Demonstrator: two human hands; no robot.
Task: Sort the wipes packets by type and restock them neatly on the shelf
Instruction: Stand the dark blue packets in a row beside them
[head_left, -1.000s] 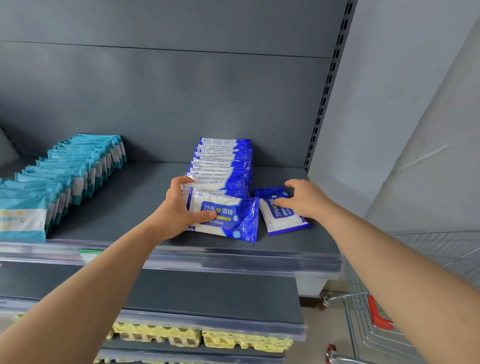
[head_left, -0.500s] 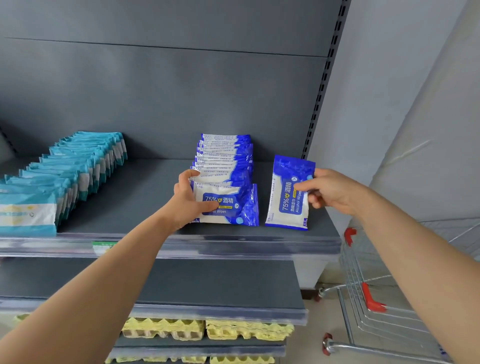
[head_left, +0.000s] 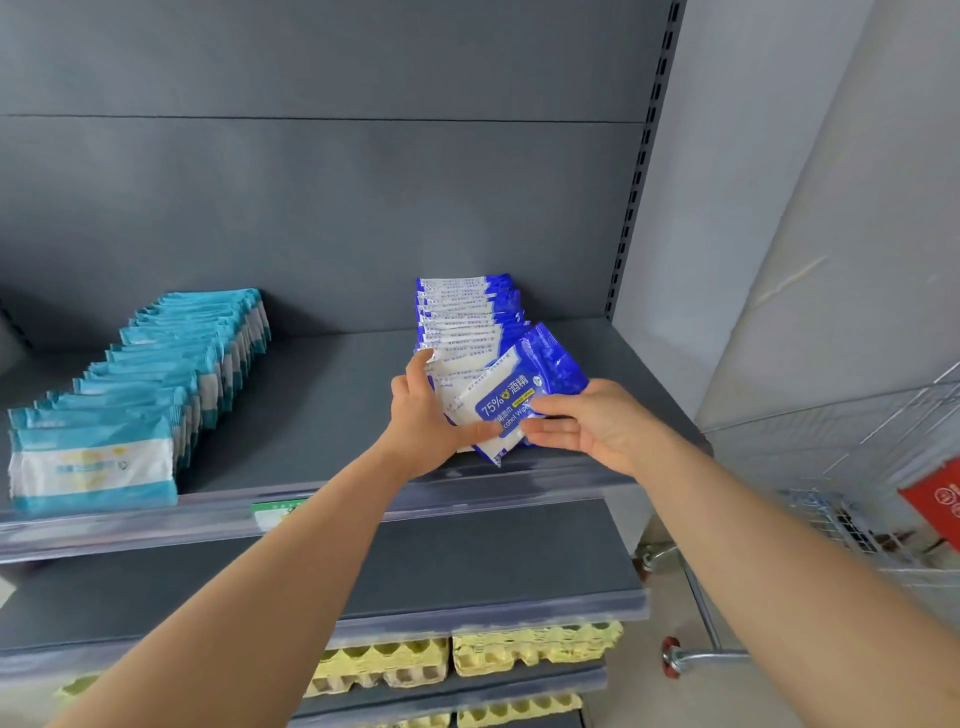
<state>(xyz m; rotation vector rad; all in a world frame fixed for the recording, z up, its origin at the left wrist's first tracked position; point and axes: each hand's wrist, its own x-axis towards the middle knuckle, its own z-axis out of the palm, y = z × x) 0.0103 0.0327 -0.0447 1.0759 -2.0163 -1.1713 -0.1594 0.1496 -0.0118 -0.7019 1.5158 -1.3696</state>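
Note:
A row of dark blue alcohol wipes packets (head_left: 462, 312) stands on the grey shelf (head_left: 322, 410), running from the back wall towards the front. My left hand (head_left: 426, 415) grips the front of that row, thumb across the nearest packet. My right hand (head_left: 587, 426) holds one more blue packet (head_left: 524, 387) tilted against the row's front, fingers under it and thumb on its label. A second row, of light teal wipes packets (head_left: 171, 374), stands at the left of the same shelf.
A wire shopping cart (head_left: 857, 499) with a red box (head_left: 935, 499) stands at the right, beside the shelf upright. Below are a bare grey shelf (head_left: 467, 561) and yellow egg cartons (head_left: 535, 649) on lower shelves.
My right hand picked the loose blue packet up off the shelf, stood it on end, then carried it left to the front of the blue row. My left hand stayed on the row.

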